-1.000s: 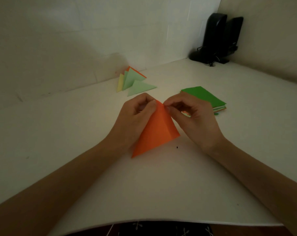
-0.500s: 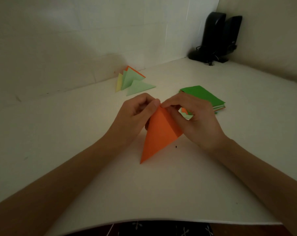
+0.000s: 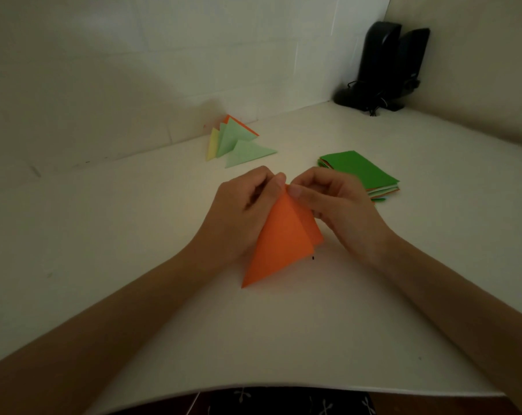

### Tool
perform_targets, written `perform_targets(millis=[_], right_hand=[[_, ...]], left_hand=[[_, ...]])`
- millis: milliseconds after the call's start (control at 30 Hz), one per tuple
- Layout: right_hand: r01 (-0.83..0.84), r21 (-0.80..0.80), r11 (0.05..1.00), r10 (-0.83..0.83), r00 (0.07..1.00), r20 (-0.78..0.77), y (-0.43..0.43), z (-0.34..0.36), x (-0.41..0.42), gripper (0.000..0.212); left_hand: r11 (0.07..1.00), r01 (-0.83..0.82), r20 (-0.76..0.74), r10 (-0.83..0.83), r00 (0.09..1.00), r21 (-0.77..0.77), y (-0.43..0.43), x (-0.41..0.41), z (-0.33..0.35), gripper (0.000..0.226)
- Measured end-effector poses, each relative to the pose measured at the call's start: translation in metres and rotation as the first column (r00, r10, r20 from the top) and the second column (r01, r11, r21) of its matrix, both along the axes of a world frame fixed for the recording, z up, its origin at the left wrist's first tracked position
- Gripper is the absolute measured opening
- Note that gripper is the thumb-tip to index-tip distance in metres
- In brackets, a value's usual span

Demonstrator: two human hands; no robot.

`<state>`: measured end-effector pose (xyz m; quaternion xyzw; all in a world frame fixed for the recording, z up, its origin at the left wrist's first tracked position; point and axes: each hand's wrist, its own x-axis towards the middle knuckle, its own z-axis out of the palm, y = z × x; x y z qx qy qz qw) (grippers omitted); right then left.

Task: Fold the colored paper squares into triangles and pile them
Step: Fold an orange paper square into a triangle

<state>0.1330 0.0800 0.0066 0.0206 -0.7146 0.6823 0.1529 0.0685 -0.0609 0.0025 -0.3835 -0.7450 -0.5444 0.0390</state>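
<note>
An orange paper (image 3: 280, 244) is bent into a triangle shape at the middle of the white table (image 3: 134, 235), its two far corners brought together. My left hand (image 3: 241, 208) and my right hand (image 3: 337, 202) both pinch those corners at the top, fingertips almost touching. The near point of the paper rests on the table. Behind, a pile of folded triangles (image 3: 238, 142) in light green, yellow and orange leans by the wall. A stack of flat squares (image 3: 361, 172) with dark green on top lies to the right of my right hand.
Two black speakers (image 3: 385, 67) with a cable stand in the far right corner against the walls. The table's near edge runs along the bottom of the view, with dark patterned cloth (image 3: 283, 402) below it.
The orange paper has folded further: a second layer now shows at its right edge. Both hands have stayed pinched at its top corner with only small shifts.
</note>
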Motion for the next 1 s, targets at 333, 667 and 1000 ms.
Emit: perform_targets(millis=[333,667,1000], right_hand=[[0.064,-0.015,0.998,-0.065,0.997,-0.044,0.0025,0.0006,0.0000,0.007],[0.088,0.153,0.984,-0.073,0.992,-0.100,-0.0019,0.0043,0.0044,0.011],[0.043,0.173,0.984,-0.033,0.998,-0.063,-0.0010,0.0029,0.0031,0.009]], left_hand=[[0.985,0.143,0.126,-0.155,0.980,0.101,-0.0008,-0.0033,-0.0028,0.009],[0.979,0.160,0.140,-0.178,0.974,0.130,-0.0005,-0.0034,-0.0024,0.009],[0.984,0.139,0.030,-0.144,0.989,0.112,-0.0013,-0.0032,0.0014,0.011]])
